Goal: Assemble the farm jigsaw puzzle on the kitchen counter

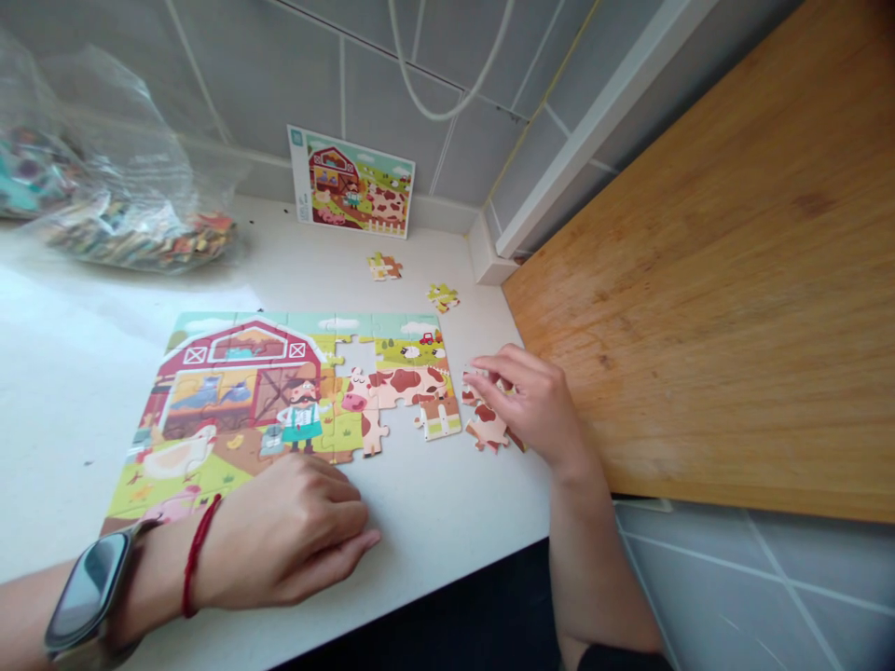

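A partly assembled farm jigsaw puzzle (238,401) lies on the white countertop, showing a red barn, a farmer and a spotted cow. It has a gap above the cow's head and another below its body. My left hand (300,531) rests on the puzzle's lower edge with its fingers curled in. To the right of the puzzle, my right hand (535,401) pinches a puzzle piece (469,395), mostly hidden by the fingers. Just below those fingertips lies a brown-spotted puzzle piece (488,427). Other pieces under the hand are partly covered.
Two loose pieces, a brown-and-yellow one (384,267) and a green one (443,297), lie behind the puzzle. A reference picture card (353,182) leans on the tiled wall. Clear bags of pieces (140,224) stand back left. A wooden board (713,280) borders the right.
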Demonstrator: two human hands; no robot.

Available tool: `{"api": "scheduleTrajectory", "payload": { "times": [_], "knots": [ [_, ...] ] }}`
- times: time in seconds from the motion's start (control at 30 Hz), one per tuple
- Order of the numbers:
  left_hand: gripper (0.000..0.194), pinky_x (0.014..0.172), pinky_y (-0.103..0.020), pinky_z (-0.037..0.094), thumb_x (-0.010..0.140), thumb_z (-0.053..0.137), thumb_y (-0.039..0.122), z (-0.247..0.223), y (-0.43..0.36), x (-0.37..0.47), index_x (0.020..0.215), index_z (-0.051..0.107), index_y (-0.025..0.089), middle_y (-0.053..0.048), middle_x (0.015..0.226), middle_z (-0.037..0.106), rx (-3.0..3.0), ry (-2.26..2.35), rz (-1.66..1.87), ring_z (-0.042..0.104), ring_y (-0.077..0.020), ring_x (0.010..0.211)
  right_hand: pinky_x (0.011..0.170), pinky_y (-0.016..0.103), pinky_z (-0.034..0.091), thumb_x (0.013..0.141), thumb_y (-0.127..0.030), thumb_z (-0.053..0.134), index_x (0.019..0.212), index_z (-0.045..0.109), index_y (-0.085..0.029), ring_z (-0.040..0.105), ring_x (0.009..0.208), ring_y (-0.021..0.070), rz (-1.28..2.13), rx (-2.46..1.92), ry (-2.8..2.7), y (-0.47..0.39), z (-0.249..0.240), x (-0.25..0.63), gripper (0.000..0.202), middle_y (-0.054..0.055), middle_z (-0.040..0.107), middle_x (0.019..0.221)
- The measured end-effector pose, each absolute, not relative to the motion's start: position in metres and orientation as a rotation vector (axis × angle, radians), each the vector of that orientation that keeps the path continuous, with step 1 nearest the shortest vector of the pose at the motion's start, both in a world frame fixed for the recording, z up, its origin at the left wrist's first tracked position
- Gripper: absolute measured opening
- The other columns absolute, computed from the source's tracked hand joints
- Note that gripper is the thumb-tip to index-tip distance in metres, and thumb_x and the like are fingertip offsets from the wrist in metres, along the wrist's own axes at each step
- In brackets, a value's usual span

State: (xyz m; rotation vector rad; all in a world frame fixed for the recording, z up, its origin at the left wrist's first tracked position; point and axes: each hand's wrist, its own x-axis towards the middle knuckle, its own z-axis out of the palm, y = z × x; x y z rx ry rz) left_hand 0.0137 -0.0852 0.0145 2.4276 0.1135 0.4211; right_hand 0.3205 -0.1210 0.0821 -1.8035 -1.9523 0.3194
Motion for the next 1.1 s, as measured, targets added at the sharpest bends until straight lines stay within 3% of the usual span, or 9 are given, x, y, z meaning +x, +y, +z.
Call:
{"api": "scheduleTrajectory", "payload": {
  "times": [0.1, 0.33, 0.6, 0.8, 0.9, 1.0, 1.1],
  "knots": [
    [0.034, 0.054, -0.034, 0.033, 0.106, 0.047, 0.022, 0.016, -0.085, 0.015, 0.071, 0.049, 0.022, 0.0, 0.061, 0.056, 2.43, 0.107, 0.425, 0.054, -0.0155, 0.054, 0.071, 0.034, 0.049, 0.104, -0.04, 0.061, 0.099, 0.081, -0.025, 0.061, 0.074, 0.0198, 0.283, -1.811, -1.798, -0.12, 0.081, 0.324, 0.025, 0.006, 0.07, 0.084],
    [0.033, 0.054, -0.033, 0.034, 0.105, 0.05, 0.021, 0.018, -0.084, 0.016, 0.071, 0.052, 0.022, 0.0, 0.061, 0.058, 2.425, 0.112, 0.433, 0.055, -0.0154, 0.054, 0.071, 0.029, 0.045, 0.099, -0.032, 0.068, 0.091, 0.084, -0.026, 0.064, 0.074, 0.0162, 0.842, -1.654, -2.278, -0.117, 0.079, 0.323, 0.019, 0.002, 0.07, 0.079],
    [0.033, 0.054, -0.033, 0.034, 0.105, 0.05, 0.02, 0.017, -0.084, 0.015, 0.071, 0.052, 0.022, 0.0, 0.06, 0.058, 2.429, 0.106, 0.443, 0.056, -0.0152, 0.054, 0.077, 0.033, 0.052, 0.094, -0.028, 0.072, 0.108, 0.078, -0.023, 0.066, 0.08, 0.0196, 0.348, -1.968, -1.854, -0.114, 0.073, 0.359, 0.016, 0.006, 0.072, 0.098],
    [0.031, 0.054, -0.033, 0.034, 0.105, 0.05, 0.018, 0.025, -0.086, 0.016, 0.074, 0.051, 0.022, 0.0, 0.062, 0.057, 2.425, 0.074, 0.485, 0.055, -0.0151, 0.055, 0.092, 0.037, 0.053, 0.084, -0.036, 0.086, 0.118, 0.076, -0.023, 0.067, 0.101, 0.0233, 0.537, -1.991, -1.985, -0.118, 0.065, 0.366, 0.038, 0.008, 0.069, 0.117],
    [0.03, 0.054, -0.033, 0.034, 0.105, 0.05, 0.017, 0.036, -0.086, 0.018, 0.075, 0.049, 0.022, 0.001, 0.063, 0.055, 2.45, 0.021, 0.54, 0.052, -0.0149, 0.054, 0.09, 0.035, 0.052, 0.084, -0.031, 0.085, 0.114, 0.077, -0.021, 0.066, 0.099, 0.0219, 0.585, -2.028, -1.966, -0.117, 0.06, 0.364, 0.033, 0.007, 0.067, 0.112],
    [0.022, 0.061, -0.031, 0.043, 0.106, 0.05, 0.019, 0.045, -0.083, 0.028, 0.084, 0.056, 0.022, -0.002, 0.075, 0.062, 2.473, 0.126, 0.516, 0.059, -0.0166, 0.066, 0.086, 0.032, 0.049, 0.086, -0.025, 0.081, 0.106, 0.076, -0.019, 0.064, 0.094, 0.0197, 0.602, -2.033, -1.93, -0.115, 0.056, 0.364, 0.022, 0.005, 0.065, 0.104],
    [0.014, 0.089, -0.037, 0.055, 0.106, 0.053, 0.027, 0.046, -0.079, 0.046, 0.112, 0.064, 0.021, -0.01, 0.115, 0.07, 2.564, 0.281, 0.49, 0.068, -0.0247, 0.105, 0.084, 0.031, 0.048, 0.083, -0.022, 0.082, 0.102, 0.071, -0.019, 0.062, 0.093, 0.0186, 0.63, -2.006, -1.875, -0.113, 0.054, 0.364, 0.023, 0.004, 0.065, 0.105]
  ]
}}
